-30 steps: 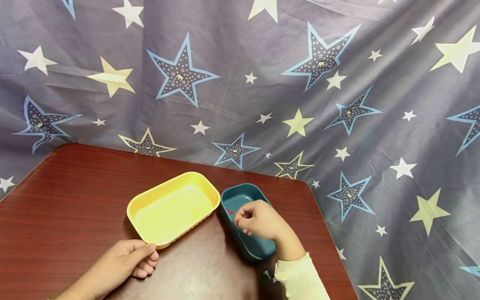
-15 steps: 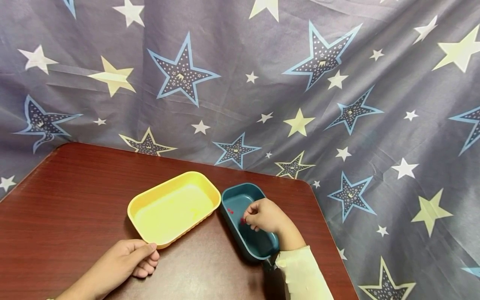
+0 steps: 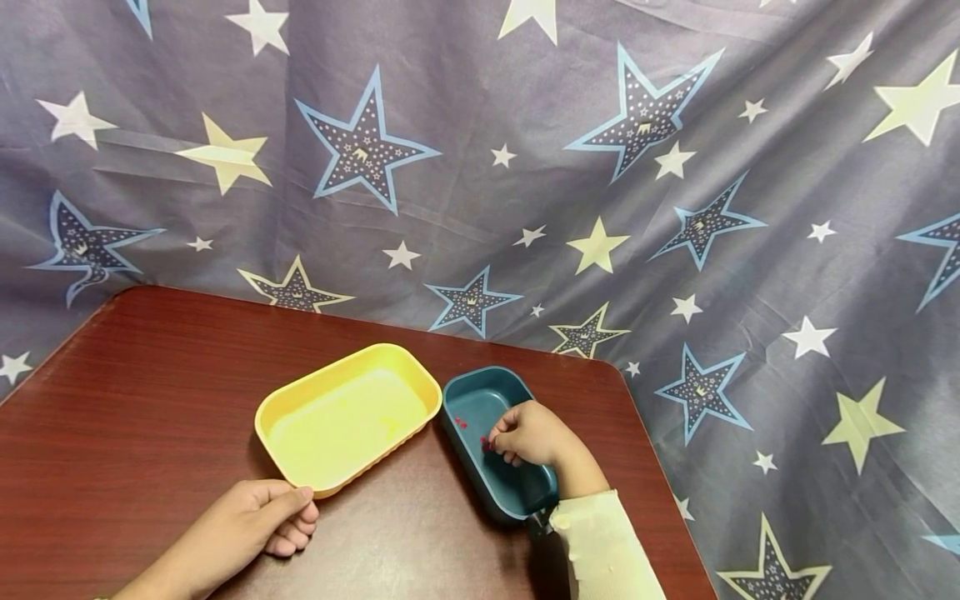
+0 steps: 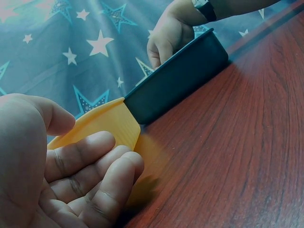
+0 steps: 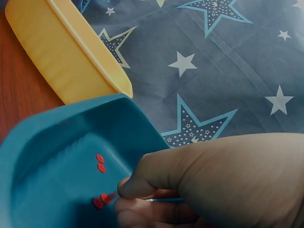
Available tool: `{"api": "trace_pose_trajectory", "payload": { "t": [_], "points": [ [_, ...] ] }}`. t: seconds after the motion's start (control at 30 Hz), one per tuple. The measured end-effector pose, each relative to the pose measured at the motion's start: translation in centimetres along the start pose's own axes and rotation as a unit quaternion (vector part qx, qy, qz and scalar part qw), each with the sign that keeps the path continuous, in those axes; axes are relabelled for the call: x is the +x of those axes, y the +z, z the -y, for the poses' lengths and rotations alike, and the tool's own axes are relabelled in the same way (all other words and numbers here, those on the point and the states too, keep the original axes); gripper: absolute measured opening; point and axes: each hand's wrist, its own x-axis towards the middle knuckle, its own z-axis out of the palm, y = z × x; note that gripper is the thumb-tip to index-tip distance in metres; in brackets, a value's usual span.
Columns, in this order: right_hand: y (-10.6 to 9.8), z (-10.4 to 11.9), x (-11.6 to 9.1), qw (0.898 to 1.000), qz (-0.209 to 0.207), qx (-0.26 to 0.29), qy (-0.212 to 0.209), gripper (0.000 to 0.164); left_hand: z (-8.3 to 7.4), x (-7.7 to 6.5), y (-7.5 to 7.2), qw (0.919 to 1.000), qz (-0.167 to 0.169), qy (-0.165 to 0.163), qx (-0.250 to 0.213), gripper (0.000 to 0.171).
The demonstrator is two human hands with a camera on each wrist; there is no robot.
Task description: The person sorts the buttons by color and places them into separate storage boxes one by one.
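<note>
At the near corner of the yellow tray [image 3: 272,396], my left hand [image 3: 262,517] pinches the rim between thumb and fingers. My right hand [image 3: 528,433] is down inside the dark teal tray [image 3: 491,492], thumb and fingertips brought together. In the right wrist view a small red disc [image 5: 112,195], blurred, shows right at those fingertips. Beside it on the tray floor lie two more small red discs [image 5: 98,203], button-like. Another pair of red discs [image 5: 100,163] lies farther along the tray floor.
Both trays stand close together, corner to side, on a reddish-brown wooden table [image 3: 150,400]. A star-patterned cloth [image 3: 465,167] hangs behind and to the right of the table. A dark band [image 4: 205,9] circles the right wrist.
My right hand has moved a little to the right inside the teal tray, and red discs now show beside its fingertips. The left hand and yellow tray have stayed in place.
</note>
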Motion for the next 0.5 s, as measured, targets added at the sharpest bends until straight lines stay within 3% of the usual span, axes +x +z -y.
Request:
{"api": "trace_pose_trajectory", "payload": {
  "t": [0.3,0.5],
  "points": [
    [0.22,-0.03,-0.3,1.0,-0.006,0.007,-0.002,0.009,0.03,-0.05,0.17,0.9999,0.0,0.007,0.012,0.043],
    [0.34,0.83,-1.01,1.0,-0.027,-0.001,-0.015,0.012,-0.16,-0.23,0.38,0.9967,0.035,0.032,0.065,0.037]
  ]
}}
